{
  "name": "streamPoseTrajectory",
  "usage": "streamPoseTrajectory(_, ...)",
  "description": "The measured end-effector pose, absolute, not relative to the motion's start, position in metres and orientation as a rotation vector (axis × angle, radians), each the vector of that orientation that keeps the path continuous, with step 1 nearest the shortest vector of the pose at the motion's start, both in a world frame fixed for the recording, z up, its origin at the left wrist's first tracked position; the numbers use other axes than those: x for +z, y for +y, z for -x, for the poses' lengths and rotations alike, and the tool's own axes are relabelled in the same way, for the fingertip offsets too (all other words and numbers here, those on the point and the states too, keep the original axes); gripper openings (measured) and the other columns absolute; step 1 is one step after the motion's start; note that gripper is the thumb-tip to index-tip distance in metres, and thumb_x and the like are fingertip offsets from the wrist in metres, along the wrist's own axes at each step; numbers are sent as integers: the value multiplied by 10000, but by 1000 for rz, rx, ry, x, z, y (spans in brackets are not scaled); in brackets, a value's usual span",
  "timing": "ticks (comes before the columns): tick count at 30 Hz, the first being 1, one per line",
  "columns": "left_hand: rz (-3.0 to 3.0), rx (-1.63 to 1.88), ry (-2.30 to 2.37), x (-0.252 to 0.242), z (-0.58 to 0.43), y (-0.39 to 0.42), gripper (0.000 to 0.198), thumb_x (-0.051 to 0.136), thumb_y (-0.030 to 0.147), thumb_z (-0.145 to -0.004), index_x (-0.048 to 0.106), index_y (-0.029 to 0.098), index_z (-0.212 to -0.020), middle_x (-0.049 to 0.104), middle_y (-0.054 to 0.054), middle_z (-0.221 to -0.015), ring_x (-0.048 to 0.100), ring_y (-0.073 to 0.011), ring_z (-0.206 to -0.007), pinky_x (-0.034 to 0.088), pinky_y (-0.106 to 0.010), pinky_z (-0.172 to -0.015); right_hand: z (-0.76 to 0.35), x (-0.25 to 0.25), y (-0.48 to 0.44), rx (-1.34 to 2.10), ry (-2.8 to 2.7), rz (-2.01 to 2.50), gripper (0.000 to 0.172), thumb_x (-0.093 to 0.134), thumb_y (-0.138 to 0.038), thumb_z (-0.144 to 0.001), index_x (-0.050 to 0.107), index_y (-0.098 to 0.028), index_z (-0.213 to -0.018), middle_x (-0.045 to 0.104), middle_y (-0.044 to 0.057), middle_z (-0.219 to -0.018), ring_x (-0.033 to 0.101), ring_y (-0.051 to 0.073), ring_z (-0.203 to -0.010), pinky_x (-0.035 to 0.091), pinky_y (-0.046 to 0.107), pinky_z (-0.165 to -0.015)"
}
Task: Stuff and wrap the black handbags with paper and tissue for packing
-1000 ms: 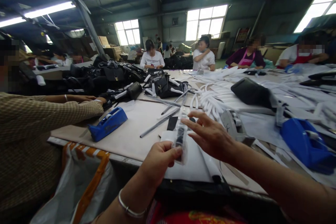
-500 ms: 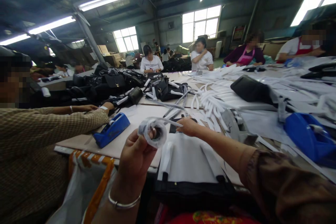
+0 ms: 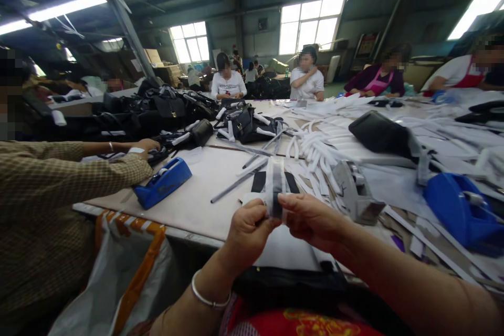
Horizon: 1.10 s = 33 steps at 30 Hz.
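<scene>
Pinching clear plastic tape roll between mostly closed left hand and mostly closed right hand, above flat white sheet.

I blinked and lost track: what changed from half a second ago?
The left hand moved right with the tape roll, now turned edge-on; the right hand, earlier holding a strip, came down to hold the roll too. The blue dispensers stayed put.
</scene>
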<state>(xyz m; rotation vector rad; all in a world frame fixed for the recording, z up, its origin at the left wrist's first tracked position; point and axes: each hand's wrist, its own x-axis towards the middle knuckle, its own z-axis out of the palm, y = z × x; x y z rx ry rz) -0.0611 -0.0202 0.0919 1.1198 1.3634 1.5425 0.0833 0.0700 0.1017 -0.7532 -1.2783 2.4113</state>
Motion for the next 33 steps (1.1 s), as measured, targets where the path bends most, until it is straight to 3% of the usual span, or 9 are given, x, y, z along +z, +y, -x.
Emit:
streamPoseTrajectory(4,-1509,1502,1447,78,58,-22,180,685,225,-834,726,191,-662,528,-34,-699,489,-160,-692,380,-272,-665,-82,93,69,2411,-1103,813,437,835,-378,-623,437,-200,-651,271,-130,-471,118,28,-427,65,211,-413)
streamPoseTrajectory(7,-1449,1490,1411,72,65,-23,172,720,288,-813,718,172,-686,526,-31,-703,474,-158,-699,371,-276,-676,-83,93,67,2279,-1271,809,372,784,-373,-662,457,-199,-629,296,-116,-465,162,39,-417,103,228,-416)
streamPoseTrajectory(12,-826,1417,1000,71,78,-16,379,775,486,-740,669,123,-751,422,39,-600,311,-75,-548,294,-229,-550,-83,87,60,1228,-2090,631,210,614,-231,-814,556,-169,-621,470,-25,-592,400,99,-566,288,258,-540)
streamPoseTrajectory(16,-540,1422,913,71,76,-10,362,863,363,-662,584,132,-649,312,88,-543,236,-39,-494,212,-197,-493,-87,74,61,581,-2347,350,191,512,-134,-867,585,-164,-693,511,13,-669,399,122,-606,281,292,-575)
streamPoseTrajectory(19,-684,1466,999,70,75,-13,280,813,349,-733,647,125,-701,429,51,-572,315,-46,-507,256,-201,-510,-93,74,66,854,-2324,332,160,563,-203,-886,589,-170,-732,502,4,-679,410,121,-620,297,278,-576)
streamPoseTrajectory(23,-1225,1539,1258,71,75,-21,127,727,267,-826,747,147,-790,574,-21,-743,511,-118,-701,406,-247,-676,-96,81,72,1999,-1803,527,345,617,-487,-872,539,-182,-732,356,-63,-594,252,70,-482,204,227,-452)
streamPoseTrajectory(25,-1489,1536,1343,72,73,-24,94,698,224,-845,765,161,-825,580,-31,-775,541,-142,-757,425,-259,-704,-93,84,72,2348,-1427,580,398,671,-536,-817,512,-185,-719,308,-87,-568,163,50,-455,128,212,-424)
streamPoseTrajectory(30,-1720,1542,1462,74,74,-28,102,685,223,-851,743,154,-803,522,-9,-717,488,-118,-669,394,-246,-629,-84,84,64,2318,-1225,660,295,777,-367,-727,553,-176,-741,272,-107,-537,137,47,-460,106,215,-428)
streamPoseTrajectory(33,-1496,1431,1363,76,81,-25,220,724,345,-820,711,135,-755,536,-13,-705,484,-123,-677,386,-253,-639,-82,81,63,1897,-1695,682,229,699,-341,-792,585,-170,-693,346,-71,-538,248,69,-480,198,235,-459)
